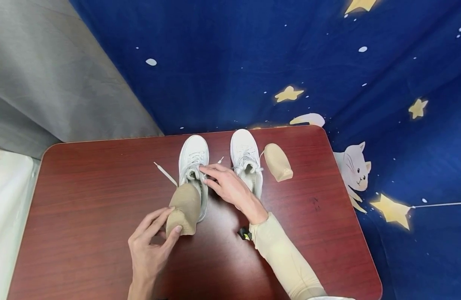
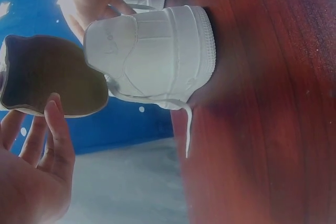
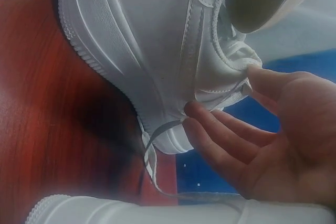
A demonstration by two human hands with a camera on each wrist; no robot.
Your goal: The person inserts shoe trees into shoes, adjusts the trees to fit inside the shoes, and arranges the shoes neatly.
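1. Left hand (image 1: 151,237): clamped on the beige insert (image 1: 183,206), thumb one side, fingers the other, at its near end.
2. Insert sits over the heel opening of the white shoe (image 1: 194,152), far end toward the toe. Left wrist view shows its hollow face, rounded end right at the heel collar. Can't tell if they touch.
3. Right hand (image 1: 230,185): thumb and fingers bent, clamped on that same shoe at the front of the opening. Thumb on the tongue (image 3: 239,59), fingertips against the outer side by the laces.
4. That shoe is upright on the red-brown surface (image 1: 88,204), toe facing the far edge. One lace end (image 1: 165,174) sticks out to its left.
5. Other white shoe (image 1: 244,143): upright, just right of the first, same heading; my right hand and forearm cover part of it.
6. Second beige insert (image 1: 278,162) lies on the surface just right of that shoe.
7. Small dark item (image 1: 245,234) with a yellow mark shows by my right wrist; too small to identify.
8. Blue star-print curtain (image 1: 215,71) behind, grey one (image 1: 73,75) to the left.
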